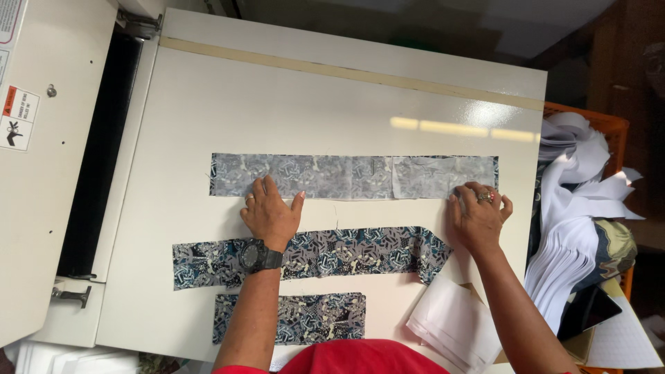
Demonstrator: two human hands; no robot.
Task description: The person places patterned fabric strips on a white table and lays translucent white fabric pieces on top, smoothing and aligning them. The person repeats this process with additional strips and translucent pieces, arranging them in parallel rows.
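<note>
Three strips of blue-and-white patterned fabric lie on a white flat machine table. The far strip is pale, covered by thin white interlining pieces. My left hand, with a black wristwatch, presses flat on its near edge left of the middle. My right hand, wearing a ring, presses on the strip's right end. A darker long strip runs under my left wrist. Closest to me lies the third, short strip.
A pile of white cut pieces lies at the table's near right corner. An orange crate at the right holds stacks of white fabric. The machine's white housing and a dark slot are at the left.
</note>
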